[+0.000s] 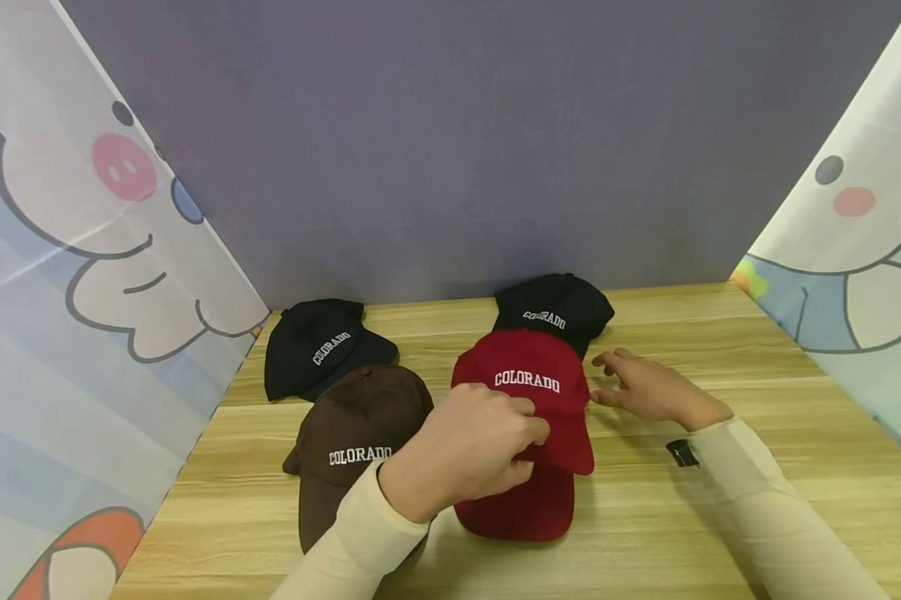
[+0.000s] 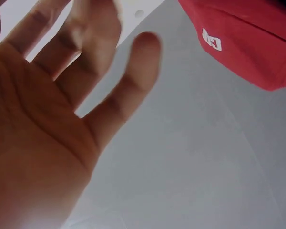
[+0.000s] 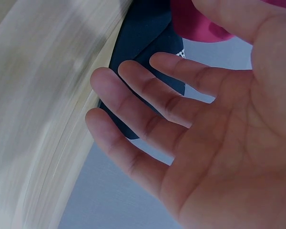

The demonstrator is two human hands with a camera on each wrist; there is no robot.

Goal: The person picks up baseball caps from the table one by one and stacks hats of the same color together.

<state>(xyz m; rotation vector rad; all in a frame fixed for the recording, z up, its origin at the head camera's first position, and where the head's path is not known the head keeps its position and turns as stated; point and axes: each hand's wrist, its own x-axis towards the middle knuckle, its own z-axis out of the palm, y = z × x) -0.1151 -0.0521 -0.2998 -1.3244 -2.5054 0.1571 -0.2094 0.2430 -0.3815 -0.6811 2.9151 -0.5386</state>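
Observation:
A red baseball cap (image 1: 538, 354) lettered COLORADO lies with its brim toward the front. Below it a second red brim (image 1: 521, 510) sticks out, the rest hidden behind my left hand and the upper cap. My left hand (image 1: 471, 446) hovers over the caps' left side. In the left wrist view its fingers (image 2: 145, 62) are spread loosely, with nothing in them. My right hand (image 1: 648, 387) is at the red cap's right edge, fingers loosely extended and holding nothing. Behind the red cap sits a black cap (image 1: 555, 300), which the right hand's fingers overlap in the right wrist view.
A brown cap (image 1: 363, 408) lies at the front left, partly behind my left forearm. Another black cap (image 1: 315, 350) is behind it. The wooden tabletop (image 1: 720, 333) ends at a grey back panel (image 1: 458, 150), with cartoon-printed sheets (image 1: 45, 250) on both sides. A small black object (image 1: 681, 452) is beside my right cuff.

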